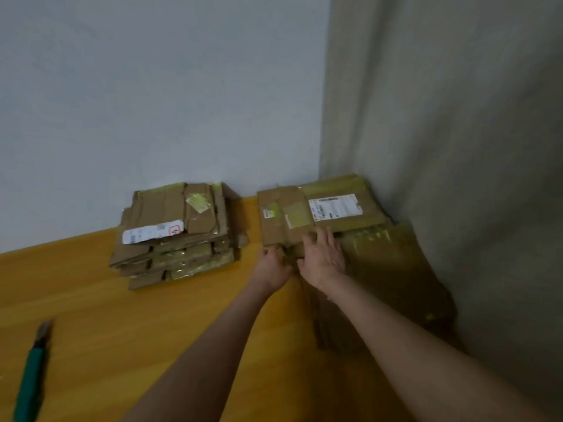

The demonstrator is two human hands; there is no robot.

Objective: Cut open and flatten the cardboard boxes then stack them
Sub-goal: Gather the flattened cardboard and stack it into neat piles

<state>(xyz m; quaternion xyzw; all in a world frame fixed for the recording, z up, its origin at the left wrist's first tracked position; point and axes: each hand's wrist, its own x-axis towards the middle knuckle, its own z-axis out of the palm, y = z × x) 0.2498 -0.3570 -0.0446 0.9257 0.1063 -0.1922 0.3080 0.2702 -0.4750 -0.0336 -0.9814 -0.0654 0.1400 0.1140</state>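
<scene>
Two piles of flattened brown cardboard boxes, bound with yellowish tape, lie on an orange-yellow wooden table point(91, 300) against a pale grey wall point(152, 102). Left pile point(173, 239): several layers with uneven edges and a white shipping label face up on top. Right pile point(344, 217): set in the corner beside a grey-beige curtain point(441, 117), white barcode label face up, resting on larger flattened brown cardboard sheets point(396, 275) that reach toward the near table edge. Left hand point(271, 266): at the near edge of the right pile's topmost flattened brown box point(286, 220), fingers curled round that edge. Right hand point(323, 254): just beside the left, palm down, fingers spread flat on the same box's near edge. One green-handled utility knife point(30, 376), blade end pointing away, lies on the table at lower left, well apart from both hands. Picture slightly blurred.
</scene>
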